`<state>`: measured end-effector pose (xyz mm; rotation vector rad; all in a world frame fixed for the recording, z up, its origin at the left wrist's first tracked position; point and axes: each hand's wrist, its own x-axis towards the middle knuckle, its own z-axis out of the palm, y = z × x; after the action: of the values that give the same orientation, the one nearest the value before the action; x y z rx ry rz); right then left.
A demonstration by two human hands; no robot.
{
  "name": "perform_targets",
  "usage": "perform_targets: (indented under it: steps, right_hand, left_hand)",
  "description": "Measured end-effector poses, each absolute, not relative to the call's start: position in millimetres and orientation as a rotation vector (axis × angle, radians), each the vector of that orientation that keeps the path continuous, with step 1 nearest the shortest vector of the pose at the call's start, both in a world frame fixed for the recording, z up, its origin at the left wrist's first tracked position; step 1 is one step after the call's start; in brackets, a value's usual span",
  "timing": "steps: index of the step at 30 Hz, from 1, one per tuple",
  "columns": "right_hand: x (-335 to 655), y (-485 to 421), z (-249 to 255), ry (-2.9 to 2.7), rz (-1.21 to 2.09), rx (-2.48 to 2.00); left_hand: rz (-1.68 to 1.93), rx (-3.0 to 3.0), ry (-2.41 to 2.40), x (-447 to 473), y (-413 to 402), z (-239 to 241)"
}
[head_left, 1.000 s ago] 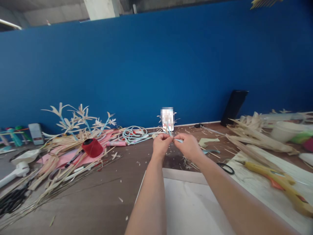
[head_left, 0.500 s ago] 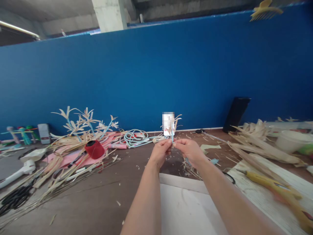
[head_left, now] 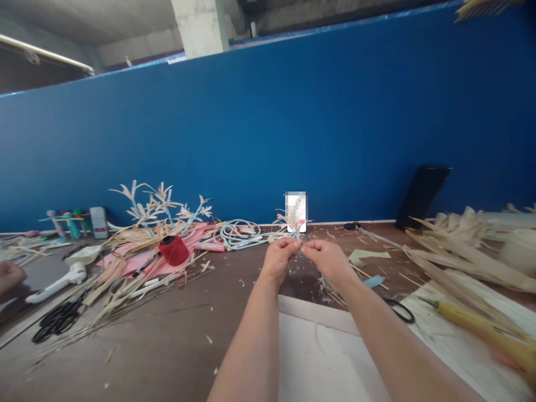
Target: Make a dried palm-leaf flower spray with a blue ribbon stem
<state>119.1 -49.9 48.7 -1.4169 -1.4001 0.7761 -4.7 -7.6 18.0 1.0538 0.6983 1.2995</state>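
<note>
Both my hands are raised over the brown table (head_left: 159,346), fingertips pinched together. My left hand (head_left: 278,259) and my right hand (head_left: 329,259) each grip a small straw flower sprig (head_left: 293,230) with pale petals on a thin blue stem, held upright between them. A white board (head_left: 318,357) lies under my forearms.
At left lie straw flowers on blue stems (head_left: 161,206), a red thread spool (head_left: 173,249), pale blue cord (head_left: 237,231), black scissors (head_left: 56,321) and a white tool (head_left: 56,282). Another person's hand (head_left: 10,274) shows at the far left. Dried leaves (head_left: 464,251), a yellow glue gun (head_left: 486,335) and scissors (head_left: 397,310) lie right.
The view has swung slightly right and up. My hands stay pinched on the sprig, and the blue stem has gone from sideways to upright. A person's hand has appeared at the far left.
</note>
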Motion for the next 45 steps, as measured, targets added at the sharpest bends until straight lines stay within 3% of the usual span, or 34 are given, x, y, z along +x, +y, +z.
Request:
perform_targets:
  steps: [11, 45]
  right_hand:
    - [116, -45, 35, -1.604, 0.414, -1.453]
    - [111, -42, 15, -1.631, 0.292, -1.423]
  left_hand:
    - [1.375, 1.132, 0.859, -2, -4, 14]
    - [1.464, 1.316, 1.073, -2, -9, 15]
